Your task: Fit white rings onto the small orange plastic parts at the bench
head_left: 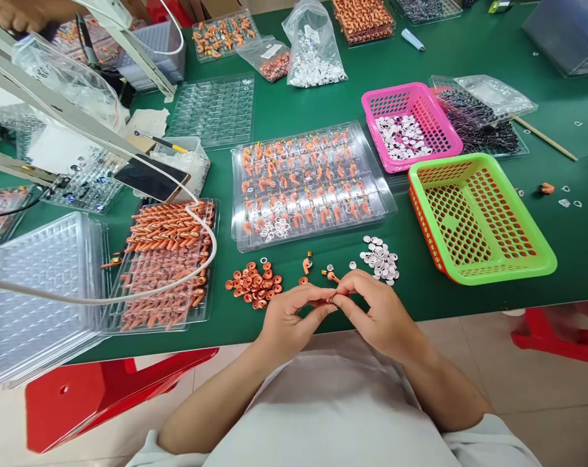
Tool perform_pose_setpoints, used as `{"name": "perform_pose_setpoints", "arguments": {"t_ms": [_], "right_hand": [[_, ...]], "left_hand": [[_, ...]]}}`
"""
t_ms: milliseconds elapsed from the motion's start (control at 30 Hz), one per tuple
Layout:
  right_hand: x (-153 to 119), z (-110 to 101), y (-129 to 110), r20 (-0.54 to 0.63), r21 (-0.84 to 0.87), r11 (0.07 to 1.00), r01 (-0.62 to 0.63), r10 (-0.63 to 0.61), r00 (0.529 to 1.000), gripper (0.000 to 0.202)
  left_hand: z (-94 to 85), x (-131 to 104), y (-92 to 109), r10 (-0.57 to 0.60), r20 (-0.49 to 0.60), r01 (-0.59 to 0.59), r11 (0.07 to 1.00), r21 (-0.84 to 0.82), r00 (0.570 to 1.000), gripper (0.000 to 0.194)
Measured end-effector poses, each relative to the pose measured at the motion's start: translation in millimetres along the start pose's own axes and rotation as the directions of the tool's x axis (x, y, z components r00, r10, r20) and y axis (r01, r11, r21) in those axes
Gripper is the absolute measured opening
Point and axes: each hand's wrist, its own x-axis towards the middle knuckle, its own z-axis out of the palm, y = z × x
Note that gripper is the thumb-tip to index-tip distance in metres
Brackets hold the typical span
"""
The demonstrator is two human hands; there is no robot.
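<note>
Both hands meet at the table's front edge. My left hand (294, 318) pinches with thumb and forefinger at a tiny dark and orange part, mostly covered by the fingertips. From the other side, my right hand (374, 311) pinches at the same spot. Just beyond the fingertips lie an orange hooked piece (306, 264) and another orange piece (331, 276) with a yellow end. A pile of copper-coloured cups (255, 285) is left of my hands. White round discs (381, 261) are heaped to the right.
Behind the hands is a clear tray of orange pieces (313, 181). A green basket (532, 256) and a pink basket (386, 159) stand to the right. Stacked orange parts (165, 259), a phone (150, 176) and a white cable (211, 240) are at left. Another person's hand (16, 16) shows top left.
</note>
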Motion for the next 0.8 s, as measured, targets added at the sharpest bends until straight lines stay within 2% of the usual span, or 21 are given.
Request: {"name": "perform_pose_setpoints", "arguments": {"t_ms": [200, 367, 467, 600, 800], "right_hand": [[4.5, 5.5, 4.7, -0.047, -0.038, 0.996, 0.077, -0.079, 0.996, 0.010], [1.6, -0.7, 6.7, 0.019, 0.096, 0.995, 0.010, -0.012, 1.000, 0.009], [-3.9, -3.1, 8.3, 0.031, 0.107, 0.993, -0.049, 0.046, 0.998, 0.011], [-8.9, -1.5, 10.0, 0.065, 0.116, 0.991, -0.069, 0.062, 0.996, 0.010], [-8.9, -4.1, 11.5, 0.089, 0.093, 0.993, -0.070, 0.062, 0.994, 0.008]], "left_hand": [[-6.1, 4.7, 8.7, -0.211, 0.072, 0.215, 0.976, -0.044, 0.975, 0.015], [-5.2, 7.5, 12.6, -0.300, 0.056, 0.303, 0.950, -0.070, 0.952, 0.014], [-2.1, 6.8, 8.7, -0.345, 0.063, 0.350, 0.932, -0.094, 0.937, 0.012], [2.3, 6.8, 5.4, -0.357, 0.079, 0.363, 0.929, -0.078, 0.931, 0.009], [7.6, 9.0, 7.4, -0.304, 0.047, 0.303, 0.953, 0.019, 0.952, 0.017]]}}
